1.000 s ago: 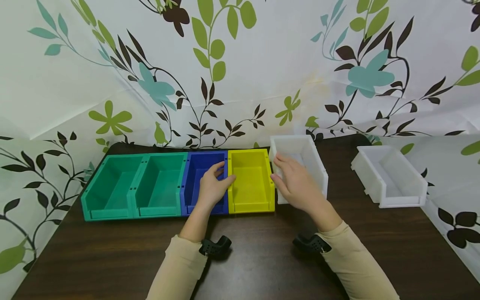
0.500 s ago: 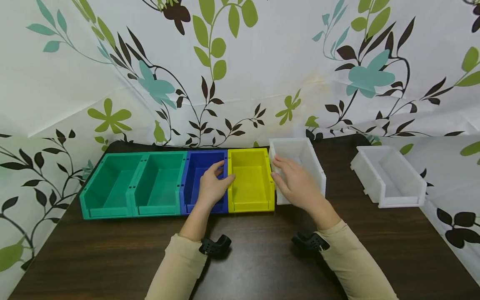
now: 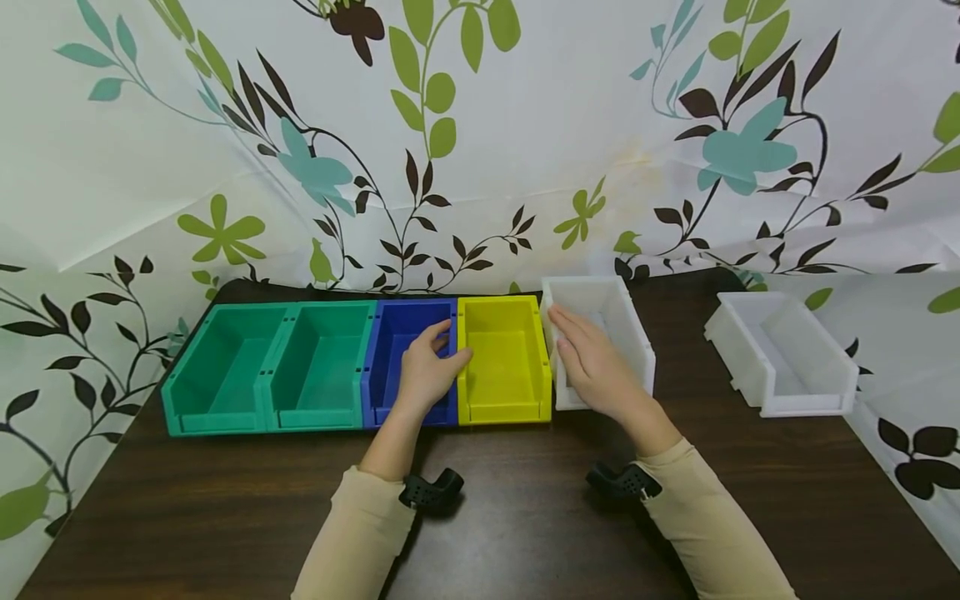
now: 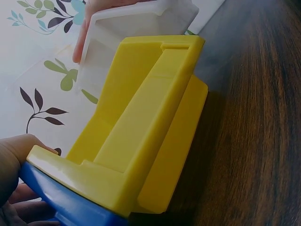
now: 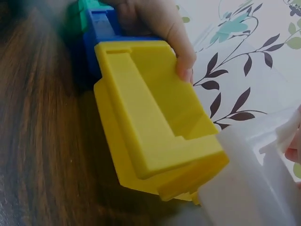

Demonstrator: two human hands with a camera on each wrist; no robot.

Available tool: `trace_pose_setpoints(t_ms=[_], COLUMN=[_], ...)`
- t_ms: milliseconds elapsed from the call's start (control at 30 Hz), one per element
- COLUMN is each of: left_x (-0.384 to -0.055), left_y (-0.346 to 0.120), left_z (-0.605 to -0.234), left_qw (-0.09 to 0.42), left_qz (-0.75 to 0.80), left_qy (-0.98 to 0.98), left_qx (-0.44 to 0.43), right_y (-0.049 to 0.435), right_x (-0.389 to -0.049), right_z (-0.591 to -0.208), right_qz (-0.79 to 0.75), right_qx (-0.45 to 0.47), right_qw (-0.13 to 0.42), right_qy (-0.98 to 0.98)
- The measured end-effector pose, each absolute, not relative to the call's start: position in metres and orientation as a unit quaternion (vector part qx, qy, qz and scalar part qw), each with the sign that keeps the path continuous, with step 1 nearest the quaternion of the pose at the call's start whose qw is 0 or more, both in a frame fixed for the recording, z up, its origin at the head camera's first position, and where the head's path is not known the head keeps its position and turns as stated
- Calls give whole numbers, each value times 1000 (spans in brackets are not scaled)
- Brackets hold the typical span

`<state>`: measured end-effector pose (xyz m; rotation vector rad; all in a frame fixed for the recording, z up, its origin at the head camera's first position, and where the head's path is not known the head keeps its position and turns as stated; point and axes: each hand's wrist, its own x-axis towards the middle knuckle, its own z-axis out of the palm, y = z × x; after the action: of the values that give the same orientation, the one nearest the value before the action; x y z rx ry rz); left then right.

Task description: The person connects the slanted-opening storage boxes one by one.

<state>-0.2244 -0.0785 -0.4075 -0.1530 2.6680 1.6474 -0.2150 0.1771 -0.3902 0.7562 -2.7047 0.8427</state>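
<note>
While the left hand [image 3: 427, 371] pinches adjoining walls of the open-fronted blue plastic bin [image 3: 386, 371] and yellow plastic bin [image 3: 504, 367], the right hand [image 3: 597, 364], fingers nearly straight, lies over the white plastic bin [image 3: 637, 333], contact unclear.

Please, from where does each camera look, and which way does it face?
Head: worn on the head, looks forward and down at the table and yellow bin; sleeves, left grip and right grip show.
Left wrist: looks rightward across the yellow bin toward the white bin beside it; left grip partly at lower left, right grip at top.
Right wrist: looks leftward across the yellow bin toward the blue bin; left grip at top, part of right grip at right edge.
Shared by both wrist views: yellow bin, white bin.
</note>
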Motion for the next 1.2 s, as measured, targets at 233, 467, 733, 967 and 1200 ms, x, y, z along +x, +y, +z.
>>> trace_pose_setpoints(t_ms=[233,467,733,967,1200], left_x=[-224,-225,-225,-226,-226], left_y=[-79,-79,-78,-78,-77], left_z=[-408,-409,-408,-408,-406], left_qw=[0,0,-2,-4,-16], left_qz=[524,523,527,526,526], left_qy=[850,851,849,849,850], left_qx=[-50,-49,-47,-45,-40], right_y=[177,174,174,173,173], right_x=[-216,-216,-217,-218,-219], right_z=[-389,-386,-387,-387,-384], right_qz=[281,266,254,244,222], right_qx=[263,253,248,246,247], right_qw=[105,96,102,111,121], right_qy=[-917,-925,-929,-931,-935])
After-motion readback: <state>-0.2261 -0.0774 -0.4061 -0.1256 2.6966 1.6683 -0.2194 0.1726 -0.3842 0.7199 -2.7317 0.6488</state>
